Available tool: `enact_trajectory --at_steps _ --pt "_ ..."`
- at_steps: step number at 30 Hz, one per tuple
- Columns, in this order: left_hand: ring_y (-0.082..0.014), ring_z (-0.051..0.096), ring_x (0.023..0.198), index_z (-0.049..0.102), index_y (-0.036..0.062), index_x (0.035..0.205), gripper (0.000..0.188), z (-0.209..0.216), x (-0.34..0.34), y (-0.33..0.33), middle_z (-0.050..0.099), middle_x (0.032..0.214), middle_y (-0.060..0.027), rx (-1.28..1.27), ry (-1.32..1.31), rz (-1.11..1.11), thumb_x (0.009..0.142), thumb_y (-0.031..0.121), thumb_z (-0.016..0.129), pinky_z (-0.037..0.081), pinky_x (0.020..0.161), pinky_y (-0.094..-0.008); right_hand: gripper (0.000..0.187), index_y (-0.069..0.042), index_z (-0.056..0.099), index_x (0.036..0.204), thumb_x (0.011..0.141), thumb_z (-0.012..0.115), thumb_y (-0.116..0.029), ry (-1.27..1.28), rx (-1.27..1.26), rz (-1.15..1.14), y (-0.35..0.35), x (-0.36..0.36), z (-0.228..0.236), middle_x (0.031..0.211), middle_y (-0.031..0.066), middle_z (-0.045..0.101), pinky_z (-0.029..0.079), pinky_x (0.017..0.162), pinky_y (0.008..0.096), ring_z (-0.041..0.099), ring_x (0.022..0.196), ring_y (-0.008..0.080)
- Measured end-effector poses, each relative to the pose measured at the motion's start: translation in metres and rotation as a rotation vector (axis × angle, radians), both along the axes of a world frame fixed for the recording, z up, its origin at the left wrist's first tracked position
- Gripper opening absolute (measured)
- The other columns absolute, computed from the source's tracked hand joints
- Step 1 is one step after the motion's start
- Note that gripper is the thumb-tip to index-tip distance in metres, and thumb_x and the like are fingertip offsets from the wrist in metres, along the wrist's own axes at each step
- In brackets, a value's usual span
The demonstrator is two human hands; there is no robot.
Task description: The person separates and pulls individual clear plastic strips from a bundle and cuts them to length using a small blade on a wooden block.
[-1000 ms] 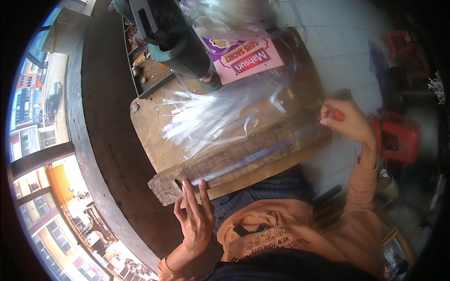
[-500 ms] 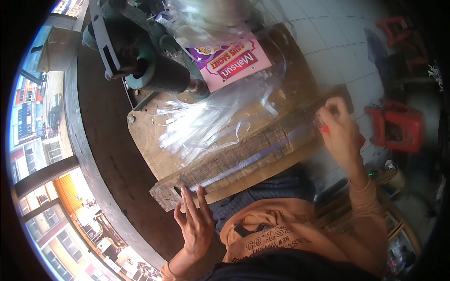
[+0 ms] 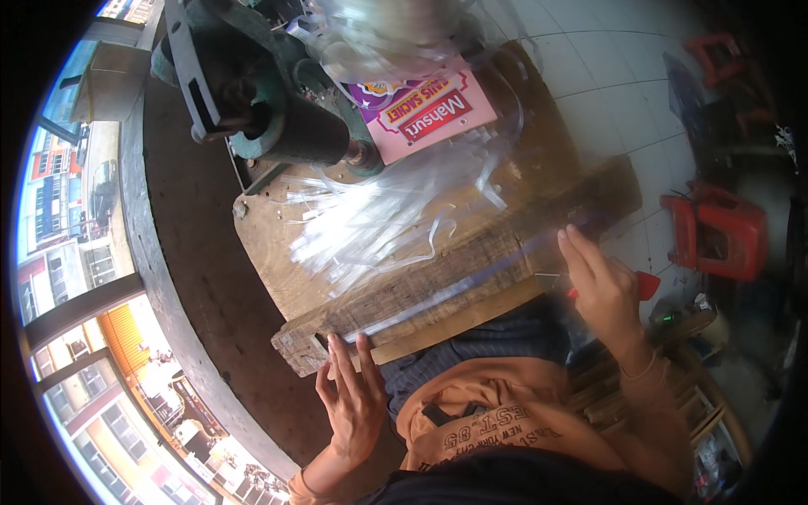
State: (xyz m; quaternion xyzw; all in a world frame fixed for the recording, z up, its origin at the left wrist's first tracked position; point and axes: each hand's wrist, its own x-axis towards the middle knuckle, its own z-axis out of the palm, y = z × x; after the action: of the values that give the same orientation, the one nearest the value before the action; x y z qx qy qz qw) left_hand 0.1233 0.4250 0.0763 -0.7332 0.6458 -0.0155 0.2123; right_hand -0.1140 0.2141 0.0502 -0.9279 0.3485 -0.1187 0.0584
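A long translucent plastic strip (image 3: pixel 421 303) lies along a rough wooden beam (image 3: pixel 488 244). My left hand (image 3: pixel 349 400) is at the beam's left end, its spread fingers resting their tips by the strip's end, beside a small dark piece set in the wood. Near the beam's right part, my right hand (image 3: pixel 602 295) is closed round a red-handled tool (image 3: pixel 647 286). Two of its fingers reach forward onto the strip's right part. A thin tip sticks out left of this hand; the tool's exact kind is hidden. Behind the beam lies a pile of clear plastic strips (image 3: pixel 362 219).
The beam rests on a wooden board (image 3: pixel 261 244). A dark green metal machine (image 3: pixel 295 126) stands at the back left, next to a pink printed card (image 3: pixel 433 114) and a clear plastic bundle (image 3: pixel 383 42). Red stools (image 3: pixel 720 227) stand on the tiled floor at right.
My right hand has moved down and nearer to me, from above the beam's right end to its near edge, with two fingers now stretched out. My left hand stays put.
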Motion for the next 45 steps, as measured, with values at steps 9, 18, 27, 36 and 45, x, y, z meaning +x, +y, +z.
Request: enact_trajectory --at_steps 9,18,27,36,45 --pt "-0.0296 0.055 0.109 0.044 -0.0031 0.127 0.046 0.001 0.003 0.000 0.044 0.124 -0.0322 0.005 0.001 -0.032 0.084 0.015 0.053 0.039 0.090 -0.0397 0.079 -0.037 0.040 0.134 0.070 0.048 0.008 0.357 -0.082 0.040 0.019 0.007 0.006 0.123 0.0274 0.047 0.047 0.045 0.0221 0.044 0.041 0.0089" --pt "-0.0206 0.058 0.098 0.050 0.0066 0.125 0.047 0.014 0.010 -0.004 0.050 0.120 -0.0218 -0.059 0.069 -0.039 0.081 0.018 0.059 0.037 0.086 -0.0389 0.077 -0.034 0.034 0.138 0.072 0.051 0.002 0.406 0.013 0.008 0.028 0.013 0.010 0.128 0.0308 0.041 0.047 0.046 0.0228 0.045 0.041 0.0103" --pt "-0.0163 0.056 0.087 0.058 0.0101 0.108 0.033 0.031 0.035 -0.087 0.051 0.112 -0.0096 -0.239 0.311 -0.259 0.077 0.018 0.064 0.038 0.077 -0.0330 0.083 -0.034 0.029 0.140 0.069 0.051 0.002 0.449 0.007 0.009 0.029 0.016 0.015 0.128 0.0324 0.039 0.048 0.047 0.0252 0.048 0.042 0.0127" --pt "-0.0311 0.047 0.111 0.062 0.0197 0.109 0.035 -0.041 0.003 -0.220 0.032 0.136 -0.0157 0.084 1.221 -0.774 0.075 0.023 0.068 0.039 0.096 -0.0401 0.076 -0.030 0.036 0.137 0.070 0.054 -0.001 0.449 0.047 0.011 0.030 0.017 0.016 0.130 0.0340 0.036 0.050 0.047 0.0262 0.055 0.046 0.0161" --pt "-0.0383 0.031 0.122 0.061 0.0329 0.115 0.039 -0.059 0.010 -0.237 0.000 0.149 -0.0206 0.264 1.358 -0.755 0.077 0.037 0.066 0.028 0.101 -0.0439 0.069 -0.024 0.042 0.133 0.071 0.056 0.001 0.263 0.039 0.041 0.023 0.008 0.009 0.126 0.0298 0.040 0.050 0.048 0.0280 0.056 0.052 0.0159"
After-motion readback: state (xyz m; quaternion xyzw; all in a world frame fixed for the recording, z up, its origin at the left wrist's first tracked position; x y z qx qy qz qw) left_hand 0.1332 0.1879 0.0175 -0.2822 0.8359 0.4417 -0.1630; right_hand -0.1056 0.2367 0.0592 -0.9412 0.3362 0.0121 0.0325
